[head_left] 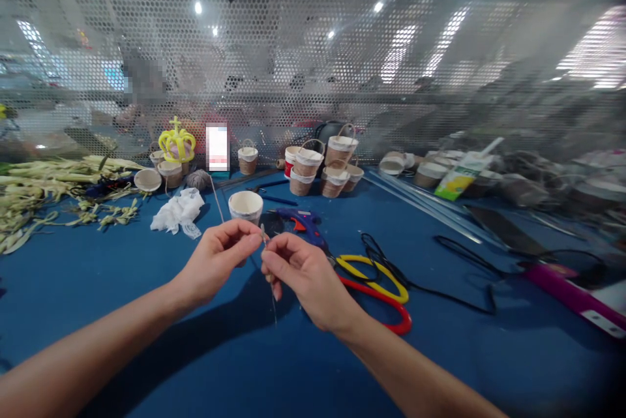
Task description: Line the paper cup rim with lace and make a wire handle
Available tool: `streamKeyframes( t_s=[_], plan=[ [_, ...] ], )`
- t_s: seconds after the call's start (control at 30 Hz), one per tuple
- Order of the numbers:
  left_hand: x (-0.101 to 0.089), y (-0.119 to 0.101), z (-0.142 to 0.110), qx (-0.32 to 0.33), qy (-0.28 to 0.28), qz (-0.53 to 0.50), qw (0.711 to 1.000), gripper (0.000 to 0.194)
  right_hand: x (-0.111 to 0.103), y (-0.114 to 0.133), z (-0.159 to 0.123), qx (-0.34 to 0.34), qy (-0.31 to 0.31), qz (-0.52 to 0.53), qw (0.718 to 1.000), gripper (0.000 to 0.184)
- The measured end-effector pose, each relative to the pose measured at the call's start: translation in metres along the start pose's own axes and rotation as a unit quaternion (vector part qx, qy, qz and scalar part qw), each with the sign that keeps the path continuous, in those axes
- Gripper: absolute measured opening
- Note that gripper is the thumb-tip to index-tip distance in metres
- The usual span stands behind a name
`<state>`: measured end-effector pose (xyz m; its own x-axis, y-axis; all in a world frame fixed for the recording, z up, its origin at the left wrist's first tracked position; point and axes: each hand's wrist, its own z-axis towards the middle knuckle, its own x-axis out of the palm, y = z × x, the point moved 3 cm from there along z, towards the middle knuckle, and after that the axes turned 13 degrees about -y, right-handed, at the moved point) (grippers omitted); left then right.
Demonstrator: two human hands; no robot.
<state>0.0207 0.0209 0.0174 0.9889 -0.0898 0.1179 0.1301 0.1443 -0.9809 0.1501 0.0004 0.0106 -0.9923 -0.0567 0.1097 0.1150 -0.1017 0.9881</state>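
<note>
In front of me, over the blue table, my left hand and my right hand meet fingertip to fingertip. Both pinch a thin grey strand of twine, whose loose end hangs below the right fingers. Another length of it runs up from the left hand toward a grey ball of twine. Just behind the fingers stands a white-rimmed paper cup. Scissors with one yellow and one red handle lie beside the right hand, partly hidden by it. A blue glue gun rests behind them.
Small lidless baskets with twine handles stand at the back. Dried plant stems and crumpled white cloth lie left. Glue sticks, black cable and a purple tool lie right. A perforated metal screen closes off the back.
</note>
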Motion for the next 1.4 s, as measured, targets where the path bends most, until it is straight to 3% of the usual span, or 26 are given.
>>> streamKeyframes(
  t_s=[0.13, 0.27, 0.43, 1.07, 1.2, 1.4],
  plan=[
    [0.0, 0.0, 0.0, -0.014, -0.001, 0.004, 1.0, 0.018, 0.0, -0.004, 0.0, 0.017, 0.011, 0.03, 0.999, 0.019],
    [0.0, -0.006, -0.002, 0.037, -0.031, 0.085, 0.995, 0.015, 0.0, -0.002, -0.001, 0.009, -0.008, -0.003, 1.0, 0.019],
    [0.001, -0.008, -0.009, 0.102, -0.061, 0.172, 0.978, 0.013, -0.001, 0.003, -0.004, -0.05, -0.045, -0.106, 0.992, 0.017],
    [0.005, -0.004, -0.013, 0.083, -0.074, 0.143, 0.983, 0.013, -0.002, 0.006, -0.009, -0.116, -0.094, -0.21, 0.966, 0.013],
    [0.003, -0.005, -0.01, 0.06, -0.058, 0.091, 0.992, 0.015, -0.002, 0.005, -0.007, -0.091, -0.053, -0.167, 0.98, 0.016],
    [0.001, -0.001, 0.0, -0.023, 0.059, -0.042, 0.997, 0.018, 0.001, 0.0, 0.0, 0.03, 0.077, 0.017, 0.996, 0.021]
  ],
)
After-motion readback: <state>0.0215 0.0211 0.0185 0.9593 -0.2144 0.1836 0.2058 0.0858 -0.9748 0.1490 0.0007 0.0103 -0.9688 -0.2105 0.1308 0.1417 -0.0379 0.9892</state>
